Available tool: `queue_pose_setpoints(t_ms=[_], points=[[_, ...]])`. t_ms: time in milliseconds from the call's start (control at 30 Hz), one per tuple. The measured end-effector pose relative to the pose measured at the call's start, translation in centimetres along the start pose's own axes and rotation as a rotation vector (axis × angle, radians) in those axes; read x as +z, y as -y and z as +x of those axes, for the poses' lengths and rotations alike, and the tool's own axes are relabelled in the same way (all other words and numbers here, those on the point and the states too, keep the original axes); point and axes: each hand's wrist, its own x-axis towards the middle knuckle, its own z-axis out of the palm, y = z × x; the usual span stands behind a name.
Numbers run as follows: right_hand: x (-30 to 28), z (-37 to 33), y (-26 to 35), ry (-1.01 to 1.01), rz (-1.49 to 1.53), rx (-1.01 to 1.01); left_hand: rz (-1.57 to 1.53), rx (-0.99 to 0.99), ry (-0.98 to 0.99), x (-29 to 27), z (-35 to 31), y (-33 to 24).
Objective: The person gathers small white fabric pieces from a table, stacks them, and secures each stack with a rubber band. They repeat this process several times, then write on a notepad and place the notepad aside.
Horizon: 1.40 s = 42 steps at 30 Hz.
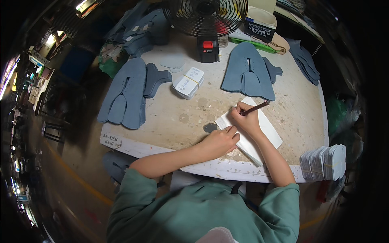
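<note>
A dark pen (259, 106) is pinched in my right hand (246, 120), its lower end hidden by the fingers. That hand rests on white paper sheets or a thin pad (265, 131) lying slantwise on the table. My left hand (221, 142) lies against the paper's left edge with its fingers curled in; what they hold, if anything, is hidden. Just beyond it is a small dark grey flat piece (210, 128). Farther back sits a banded stack of white rounded cards (189, 83), with handwriting on the top one.
Stacked blue-grey cut shoe pieces lie at left (125, 95) and far right (248, 73). A black fan (206, 24) stands at the back, near a white tub (260, 22) and a green tray (255, 45). Banded pale pieces (324, 163) stand at the right front corner.
</note>
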Motion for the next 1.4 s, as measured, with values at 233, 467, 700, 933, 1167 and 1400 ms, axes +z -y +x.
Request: queue_pose_setpoints(t_ms=[233,467,700,933,1167,1400], points=[[0.0,0.0,0.1,-0.027,-0.012,0.004,-0.008,0.012,0.006,0.0,0.1,0.1],[0.1,-0.1,-0.2,-0.071,0.011,0.052,-0.025,0.018,-0.005,-0.1,0.1,0.1],[-0.6,0.5,-0.5,-0.083,-0.007,0.029,-0.004,-0.003,0.024,-0.2,0.1,0.0],[-0.9,0.6,-0.9,-0.062,-0.035,0.041,0.006,-0.002,0.018,0.0,0.1,0.1],[-0.9,0.4,-0.8,-0.049,-0.057,0.031,0.012,0.006,-0.005,0.0,0.1,0.1],[-0.9,0.4,-1.0,-0.053,-0.001,0.017,0.035,0.004,0.011,-0.4,0.3,-0.1]])
